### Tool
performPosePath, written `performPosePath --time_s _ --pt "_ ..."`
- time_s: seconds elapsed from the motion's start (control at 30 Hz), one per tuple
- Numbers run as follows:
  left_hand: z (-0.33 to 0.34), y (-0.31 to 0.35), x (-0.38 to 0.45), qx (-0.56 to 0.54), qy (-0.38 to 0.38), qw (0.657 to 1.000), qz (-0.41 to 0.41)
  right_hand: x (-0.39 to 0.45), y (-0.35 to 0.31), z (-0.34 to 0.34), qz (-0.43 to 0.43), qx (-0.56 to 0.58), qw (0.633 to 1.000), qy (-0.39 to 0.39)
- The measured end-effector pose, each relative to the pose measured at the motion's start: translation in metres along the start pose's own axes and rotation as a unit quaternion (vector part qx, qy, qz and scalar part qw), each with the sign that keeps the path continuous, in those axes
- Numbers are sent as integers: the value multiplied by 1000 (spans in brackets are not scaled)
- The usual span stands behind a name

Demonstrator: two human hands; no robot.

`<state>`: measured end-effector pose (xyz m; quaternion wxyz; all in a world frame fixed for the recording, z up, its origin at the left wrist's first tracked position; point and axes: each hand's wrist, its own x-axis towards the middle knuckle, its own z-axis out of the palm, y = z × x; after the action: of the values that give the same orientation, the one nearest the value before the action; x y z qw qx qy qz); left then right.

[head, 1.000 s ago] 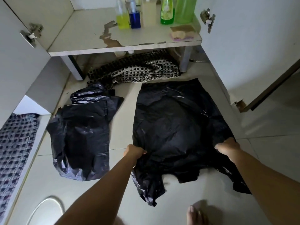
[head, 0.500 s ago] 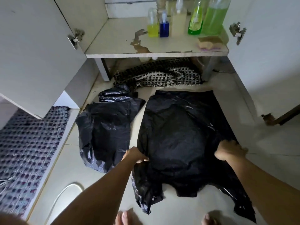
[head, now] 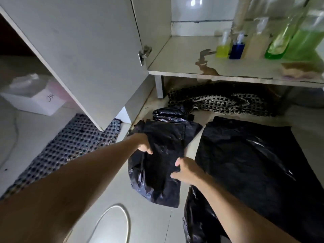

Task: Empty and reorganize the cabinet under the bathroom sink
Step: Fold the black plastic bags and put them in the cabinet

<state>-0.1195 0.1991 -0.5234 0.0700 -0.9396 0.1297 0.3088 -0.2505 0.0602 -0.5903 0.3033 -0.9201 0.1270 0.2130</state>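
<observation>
A blue-and-white checked mat (head: 70, 146) is spread on the tiled floor (head: 154, 223) at the left of the frame. A white box (head: 35, 100) with handwriting on one side is seen at the far left edge, on a raised ledge. A loop of pale hose (head: 114, 223) is laid on the floor at the bottom centre.

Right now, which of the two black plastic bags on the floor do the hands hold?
The smaller black bag near the open cabinet door: left hand and right hand grip it. The larger, spread-out bag lies untouched.
</observation>
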Motion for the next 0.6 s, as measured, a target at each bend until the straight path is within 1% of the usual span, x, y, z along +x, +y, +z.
performPosePath --time_s 0.07,0.1,0.17,0.2,0.23,0.3,0.33,0.4,0.43,0.5,0.57,0.6 --pt "19 -21 3 -37 -60 997 -34 0 -12 37 -21 -32 998 -52" --pt "28 -28 1 -74 -86 992 -53 1 -13 55 -28 -65 995 -70" --pt "46 -37 0 -161 -146 971 -102 0 -13 85 -39 -144 985 -83" --pt "56 -41 4 -198 -166 958 -124 -1 -13 96 -42 -176 981 -67" --pt "63 -43 5 -233 -189 943 -141 -2 -12 104 -55 -198 978 -29" --pt "74 -46 10 -283 -219 922 -147 -2 -9 112 -88 -230 969 34" --pt "76 -48 10 -302 -224 915 -144 -2 -9 110 -97 -253 961 47" --pt "71 -50 9 -324 -235 906 -135 1 -3 110 -106 -263 955 85" --pt "66 -51 7 -328 -235 906 -128 1 -4 106 -107 -272 952 85" --pt "56 -56 5 -335 -230 907 -114 -2 -8 93 -116 -259 958 34" --pt "44 -60 0 -346 -213 908 -104 -1 -9 80 -119 -255 959 44" --pt "37 -61 -2 -358 -194 908 -99 0 -11 70 -110 -228 966 59"
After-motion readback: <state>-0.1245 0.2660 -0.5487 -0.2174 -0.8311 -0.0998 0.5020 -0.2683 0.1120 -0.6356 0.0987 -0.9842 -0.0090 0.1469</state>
